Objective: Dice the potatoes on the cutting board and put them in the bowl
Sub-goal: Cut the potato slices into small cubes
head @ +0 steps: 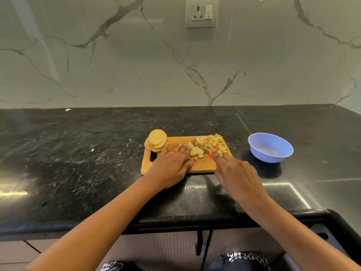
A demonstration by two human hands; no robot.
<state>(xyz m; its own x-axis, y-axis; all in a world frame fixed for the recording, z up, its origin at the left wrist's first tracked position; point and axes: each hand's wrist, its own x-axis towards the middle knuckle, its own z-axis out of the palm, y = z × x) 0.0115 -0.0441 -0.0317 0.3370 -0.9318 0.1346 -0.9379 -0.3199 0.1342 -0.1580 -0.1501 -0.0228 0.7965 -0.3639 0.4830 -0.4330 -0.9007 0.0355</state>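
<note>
Left hand (pixel 172 165) flat on cutting board (pixel 203 165), right hand (pixel 236 173) around knife (pixel 202 147) amid potato dice (pixel 214 142)

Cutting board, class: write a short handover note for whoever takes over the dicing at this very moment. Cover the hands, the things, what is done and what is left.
Left hand: flat on the cutting board, fingers straight, fingertips at the half-cut pieces.
Right hand: grips the knife, blade among those pieces.
Diced potato: piled at the board's far right.
Slices: stacked at the far left corner, not diced.
Bowl: on the counter right of the board, no potato visible in it.
Done: part of the dicing.
Left: finish the pieces, dice the slices, move everything into the bowl.
</note>
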